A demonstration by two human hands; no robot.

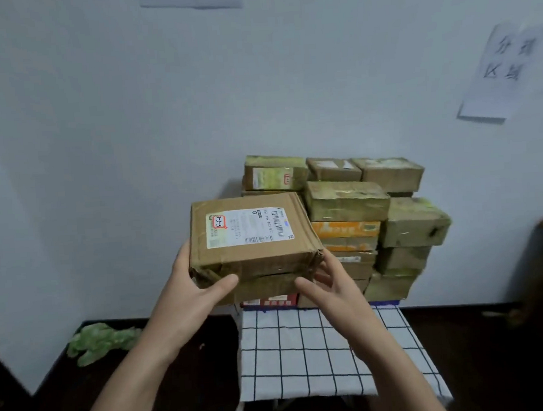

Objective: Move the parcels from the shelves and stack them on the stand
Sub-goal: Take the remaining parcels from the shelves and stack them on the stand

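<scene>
The parcel [249, 232], long axis crosswise, is gripped at its near corners by the left hand [193, 292] and right hand [332, 290], above the stack [346, 200], at its lower left side.

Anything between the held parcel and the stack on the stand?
Nothing visible. The parcel, gripped by left hand and right hand, is at the stack's left front, directly over lower boxes.
</scene>
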